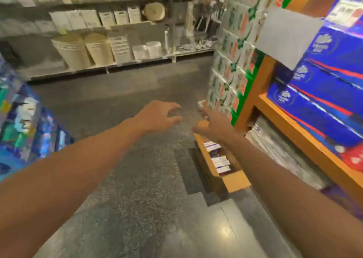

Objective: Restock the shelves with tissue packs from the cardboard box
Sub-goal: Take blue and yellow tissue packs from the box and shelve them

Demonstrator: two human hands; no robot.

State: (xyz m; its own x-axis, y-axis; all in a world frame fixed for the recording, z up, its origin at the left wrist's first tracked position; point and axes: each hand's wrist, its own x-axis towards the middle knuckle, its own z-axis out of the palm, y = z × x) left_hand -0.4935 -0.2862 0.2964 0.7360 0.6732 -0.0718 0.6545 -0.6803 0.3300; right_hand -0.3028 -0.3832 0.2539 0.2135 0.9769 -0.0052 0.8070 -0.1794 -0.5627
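An open cardboard box (234, 179) stands on the floor by the shelf foot, with several white-and-purple tissue packs (220, 160) inside. My right hand (214, 127) hovers above the box's far end, fingers spread and holding nothing. My left hand (159, 116) reaches out over the floor to the left of the box, fingers loosely curved and empty. An orange wooden shelf (294, 126) on the right carries stacked blue tissue packs (318, 108). The view is blurred.
Green-and-white packs (233, 65) are stacked at the shelf's end. Blue wrapped packs (23, 124) sit at the left edge. A far rack holds white buckets (70, 51) and paper goods. A grey speckled floor (137, 179) runs between, with a step (198, 196) in it.
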